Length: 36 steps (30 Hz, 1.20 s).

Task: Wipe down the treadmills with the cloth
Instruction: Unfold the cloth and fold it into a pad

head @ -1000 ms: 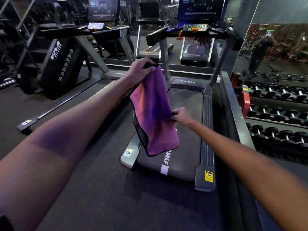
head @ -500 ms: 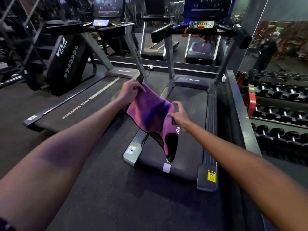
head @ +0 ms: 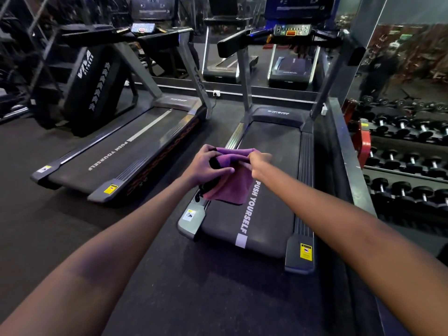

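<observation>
Gym floor (head: 72, 226): dark rubber matting, carrying 2 treadmills side by side. Right treadmill (head: 269, 214): directly ahead of the person, belt printed "PUSH YOURSELF" in white, grey end caps at the near corners, yellow warning sticker on the near right cap, console lit at the top between 2 padded handles. Left treadmill (head: 126, 151): angled away to the left, belt bearing the same wording, yellow sticker on its near right cap. Mirror wall (head: 242, 44): behind both machines, reflecting further equipment. Dumbbell rack (head: 407, 166): along the right side, rows of black dumbbells, separated from the right treadmill by a low grey rail. Black upright pad with white "VIVA" lettering (head: 92, 81): standing left of the left treadmill. Cloth (head: 232, 183): purple with a dark edge, held in the air over the near left part of the right treadmill's belt, bunched along its top edge, the rest hanging down; whether it touches the belt cannot be told. Left hand (head: 206, 166): fingers curled round the cloth's upper left end, thumb laid across the front of it. Right hand (head: 258, 164): closed in a fist on the cloth's upper right end, slightly blurred; individual fingers cannot be told apart
</observation>
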{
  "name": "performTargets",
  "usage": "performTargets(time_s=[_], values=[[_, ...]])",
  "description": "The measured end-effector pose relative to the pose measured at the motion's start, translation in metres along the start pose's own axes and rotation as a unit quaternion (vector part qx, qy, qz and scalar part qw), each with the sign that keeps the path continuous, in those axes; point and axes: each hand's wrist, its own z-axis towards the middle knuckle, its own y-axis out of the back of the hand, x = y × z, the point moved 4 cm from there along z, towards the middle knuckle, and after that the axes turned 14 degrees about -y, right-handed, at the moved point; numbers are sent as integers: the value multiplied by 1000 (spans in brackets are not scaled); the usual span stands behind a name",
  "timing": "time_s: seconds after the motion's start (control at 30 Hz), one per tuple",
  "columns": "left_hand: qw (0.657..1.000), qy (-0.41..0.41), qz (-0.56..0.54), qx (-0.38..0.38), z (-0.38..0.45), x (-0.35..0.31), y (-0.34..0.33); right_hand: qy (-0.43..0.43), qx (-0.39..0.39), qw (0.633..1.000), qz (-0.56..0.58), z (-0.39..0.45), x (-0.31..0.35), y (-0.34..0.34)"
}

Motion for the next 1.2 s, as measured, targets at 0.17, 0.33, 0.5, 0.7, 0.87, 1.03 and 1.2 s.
performTargets(time_s=[0.17,0.33,0.5,0.7,0.87,1.03,1.2], values=[[997,-44,50,-45,-2,2,-1,-8,46,999,4,-3,4,-5],[996,-36,72,-36,-1,14,13,115,43,946,-301,-2,11,-5],[996,-24,67,-50,-3,21,28,320,33,732,-601,-16,25,-11],[991,8,28,-131,-17,25,54,301,98,614,-723,-13,9,-13],[983,50,20,-174,-36,41,79,332,127,583,-731,-21,1,-25],[971,113,28,-207,-61,71,103,386,117,606,-685,-34,19,-46],[971,144,8,-188,-80,83,118,407,160,557,-706,-49,21,-64]])
